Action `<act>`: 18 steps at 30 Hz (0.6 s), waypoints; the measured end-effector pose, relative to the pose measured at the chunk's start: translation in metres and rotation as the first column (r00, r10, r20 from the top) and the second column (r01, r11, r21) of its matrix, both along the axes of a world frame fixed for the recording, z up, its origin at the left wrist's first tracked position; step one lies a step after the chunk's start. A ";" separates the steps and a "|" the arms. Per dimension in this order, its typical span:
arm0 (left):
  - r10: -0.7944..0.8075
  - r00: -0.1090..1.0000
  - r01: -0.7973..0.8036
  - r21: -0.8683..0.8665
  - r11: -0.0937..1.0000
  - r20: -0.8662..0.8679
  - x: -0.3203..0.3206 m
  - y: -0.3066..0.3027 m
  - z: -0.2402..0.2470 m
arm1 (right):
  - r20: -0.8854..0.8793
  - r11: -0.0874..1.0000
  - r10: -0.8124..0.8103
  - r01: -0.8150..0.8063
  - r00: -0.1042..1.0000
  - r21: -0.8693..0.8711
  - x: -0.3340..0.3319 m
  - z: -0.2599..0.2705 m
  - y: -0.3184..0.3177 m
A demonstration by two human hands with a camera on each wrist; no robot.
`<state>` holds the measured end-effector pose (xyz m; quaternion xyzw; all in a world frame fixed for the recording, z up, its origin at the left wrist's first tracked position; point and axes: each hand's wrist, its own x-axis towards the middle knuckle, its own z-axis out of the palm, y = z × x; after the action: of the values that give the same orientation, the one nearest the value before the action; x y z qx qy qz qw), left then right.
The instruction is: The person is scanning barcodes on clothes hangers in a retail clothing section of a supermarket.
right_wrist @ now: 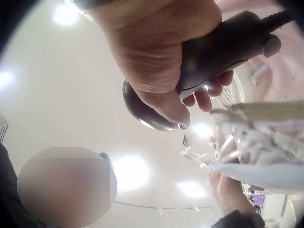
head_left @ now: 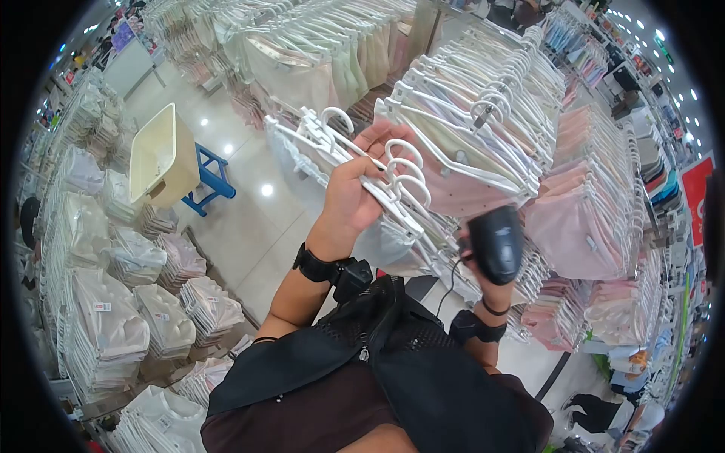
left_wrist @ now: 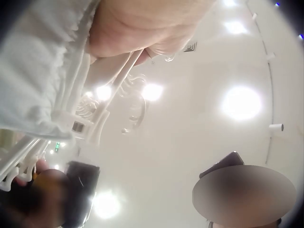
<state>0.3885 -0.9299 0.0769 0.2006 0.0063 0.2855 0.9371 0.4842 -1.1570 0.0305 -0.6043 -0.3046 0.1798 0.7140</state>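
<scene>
My left hand (head_left: pixel 353 198) grips a bunch of white plastic hangers (head_left: pixel 396 204), with several curved hooks rising above the fingers. Pale garments (head_left: pixel 381 253) hang from them below the hand. In the left wrist view, a whitish garment (left_wrist: pixel 35 66) with a ruffled edge fills the left side beside the palm. My right hand (right_wrist: pixel 147 52) is wrapped round a black handheld barcode scanner (head_left: pixel 496 245), thumb along its side. Its cord runs down towards my body in the head view. The scanner stands just right of the hangers, at about their height.
Racks of pastel garments (head_left: pixel 585 215) on white hangers crowd the front and right. More hanging stock (head_left: pixel 109 309) lines the left. A cream bin (head_left: pixel 155 162) stands beside a blue stool (head_left: pixel 211 181) on the tiled floor (head_left: pixel 260 219).
</scene>
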 end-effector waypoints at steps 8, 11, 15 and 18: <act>-0.019 0.997 0.019 0.008 1.000 0.070 -0.006 -0.005 0.007 | 0.163 0.989 0.079 -0.057 0.983 -0.136 -0.001 -0.019 0.005; -0.171 0.981 0.169 0.024 0.985 0.089 -0.001 0.003 0.005 | 0.169 0.996 -0.005 0.020 0.986 -0.088 0.003 -0.018 0.007; -0.292 0.953 0.291 0.027 0.956 0.077 0.004 0.011 0.014 | 0.029 0.991 -0.121 0.119 0.992 0.054 0.017 0.004 0.014; -0.258 0.958 0.251 0.073 0.965 0.122 0.014 0.016 0.017 | 0.029 0.983 -0.154 0.150 0.988 0.102 0.029 0.013 0.016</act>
<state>0.4023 -0.9138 0.0936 0.2071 -0.0890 0.1751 0.9584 0.5137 -1.1414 0.0436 -0.5927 -0.2792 0.0983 0.7490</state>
